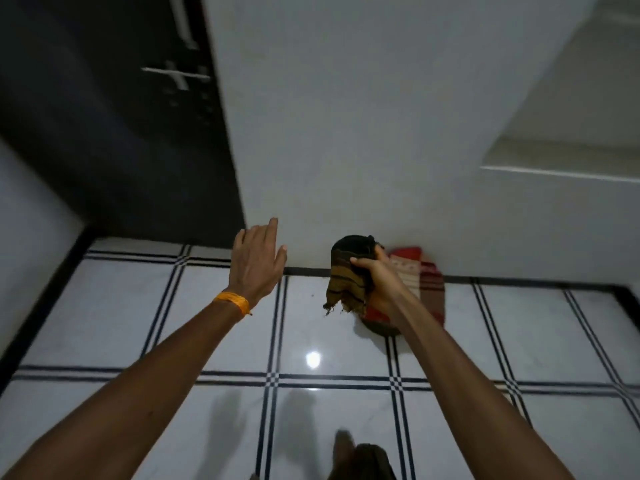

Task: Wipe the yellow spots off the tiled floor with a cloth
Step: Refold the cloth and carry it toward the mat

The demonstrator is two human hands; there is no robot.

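My right hand (375,277) is raised in front of me and grips a brown, dark-striped cloth (349,275), whose frayed end hangs down. My left hand (256,261) is held up to the left of it, fingers spread, holding nothing; an orange band circles its wrist. Below lies the glossy white tiled floor (225,327) with dark double grout lines. I can make out no yellow spots on the tiles in this blurred view.
A red and cream patterned mat (427,289) lies on the floor against the white wall (346,133), partly behind my right arm. A dark door (121,133) stands at the left. A white ledge (561,174) juts at the right. A foot (360,459) shows at the bottom.
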